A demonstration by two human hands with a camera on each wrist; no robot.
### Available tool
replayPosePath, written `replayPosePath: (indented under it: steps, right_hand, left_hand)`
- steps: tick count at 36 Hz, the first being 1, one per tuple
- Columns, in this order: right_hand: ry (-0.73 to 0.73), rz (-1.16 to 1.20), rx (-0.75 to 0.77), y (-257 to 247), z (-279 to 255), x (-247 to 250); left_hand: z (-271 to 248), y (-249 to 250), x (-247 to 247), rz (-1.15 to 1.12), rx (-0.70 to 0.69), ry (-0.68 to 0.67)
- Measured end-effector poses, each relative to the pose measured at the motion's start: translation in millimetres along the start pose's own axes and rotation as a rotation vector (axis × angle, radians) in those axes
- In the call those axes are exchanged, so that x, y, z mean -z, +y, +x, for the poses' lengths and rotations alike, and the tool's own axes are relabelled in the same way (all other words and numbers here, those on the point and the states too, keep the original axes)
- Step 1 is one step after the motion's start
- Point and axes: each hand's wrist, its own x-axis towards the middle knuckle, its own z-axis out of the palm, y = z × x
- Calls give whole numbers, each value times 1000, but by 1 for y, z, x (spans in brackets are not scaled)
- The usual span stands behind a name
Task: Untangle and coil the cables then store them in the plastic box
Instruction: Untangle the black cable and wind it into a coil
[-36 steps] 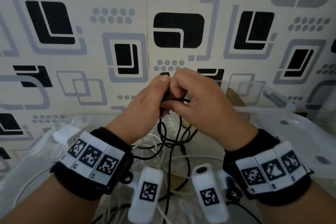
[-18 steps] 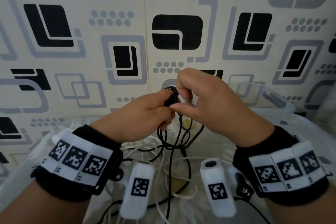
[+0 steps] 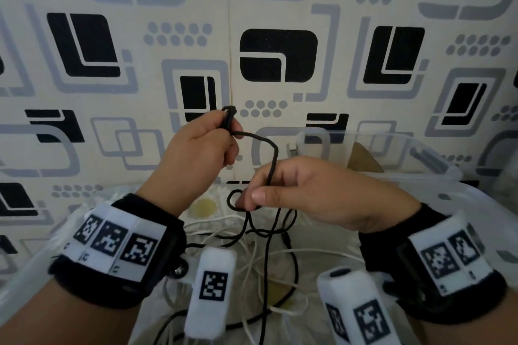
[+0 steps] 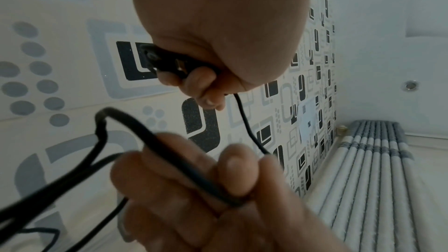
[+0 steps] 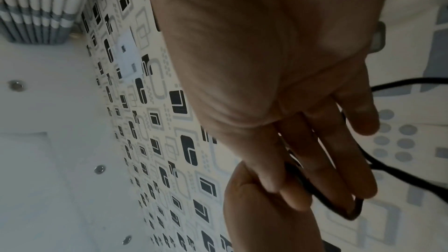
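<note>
Nearest, loose white cords (image 3: 280, 253) on the flowered cloth (image 3: 316, 263). Above, right hand (image 3: 305, 194) pinching a loop of thin black cable (image 3: 273, 159). Higher, left hand (image 3: 201, 148) gripping its plug end (image 3: 228, 119). Beyond, clear plastic box (image 3: 420, 154), right.

At twelve o'clock I face a cream wall (image 3: 229, 36) patterned with black and grey rounded squares and dot clusters. My wrist views show a white ceiling (image 4: 387, 26) with small round fittings and grey-banded pleated curtains (image 4: 378, 170).
</note>
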Motion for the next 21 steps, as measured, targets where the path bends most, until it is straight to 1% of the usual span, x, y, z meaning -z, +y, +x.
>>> replayPosePath:
  steps: [2,5,7,9,11,14,17,21]
  right_hand:
    - [101,69,18,1,1,4]
    - [339,251,52,0,2,13]
    - [494,330,81,0,3,20]
    - [595,409,92,-1,3,23]
    - [654,451,94,-1,5,22]
    - [710,470,95,-1,9,16]
    - [748,455,100,0,12,11]
    - [812,437,190,-4,11,8]
  left_hand:
    - [1,0,2,-15,0,-13]
    - [1,1,7,11,-8,-76]
    - [-1,2,8,18,-6,-201]
    - [-5,3,7,-8,3,-340]
    - [-8,5,5,-59,10,-415]
    - [-9,6,3,-78,-1,-446]
    - [-8,4,6,-31,-14,-484]
    - [-8,3,9,88,-30,-520]
